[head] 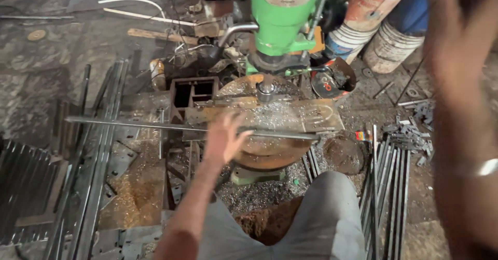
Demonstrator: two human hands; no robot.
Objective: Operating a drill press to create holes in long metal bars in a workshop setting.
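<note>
A long, thin steel bar point(155, 125) lay flat and nearly level across the middle of the scene, running from the far left to the right, where it crossed the round rusty drill table point(270, 153). It was grey and narrow, its right part resting on a flat rusty plate point(290, 115) strewn with bright metal shavings. The left hand point(224, 138) rested on the bar at the table's left edge, fingers spread over it. The right hand point(459, 37) was raised, blurred, at the far right, touching nothing.
</note>
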